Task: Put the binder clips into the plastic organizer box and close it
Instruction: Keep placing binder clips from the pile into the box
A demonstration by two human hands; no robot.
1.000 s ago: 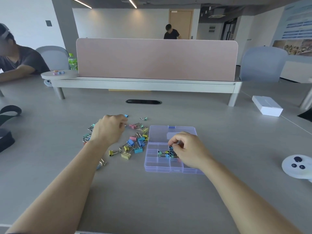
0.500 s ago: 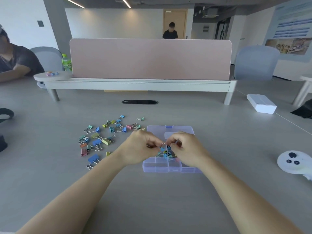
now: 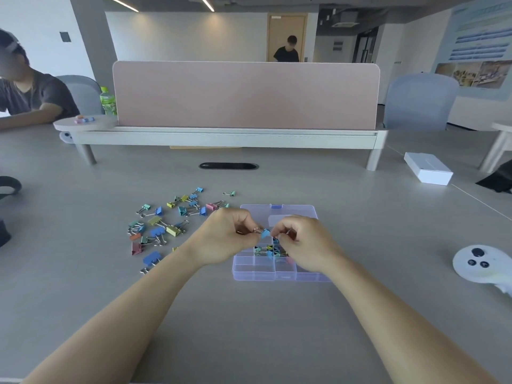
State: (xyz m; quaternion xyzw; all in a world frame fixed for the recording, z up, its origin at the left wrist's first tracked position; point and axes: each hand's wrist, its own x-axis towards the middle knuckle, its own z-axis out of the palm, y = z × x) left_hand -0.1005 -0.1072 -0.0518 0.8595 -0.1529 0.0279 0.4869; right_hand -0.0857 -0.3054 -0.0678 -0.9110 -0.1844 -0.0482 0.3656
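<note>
Loading is under way. Above the open plastic organizer box [image 3: 255, 273], which sits toward the near edge of the table [image 3: 249, 333], the left hand [image 3: 225, 236] pinches the wire handles of a blue binder clip [image 3: 265, 233]. The right hand [image 3: 302, 242], fingers curled, seems to pinch its body. Many loose clips [image 3: 166, 225] lie left of the box. The next move is likely to drop this clip into a compartment.

The grey counter [image 3: 249, 328] carries scattered binder clips [image 3: 158, 231], an open organizer box [image 3: 263, 275], a white carton [image 3: 428, 167] and a controller [image 3: 482, 264].
</note>
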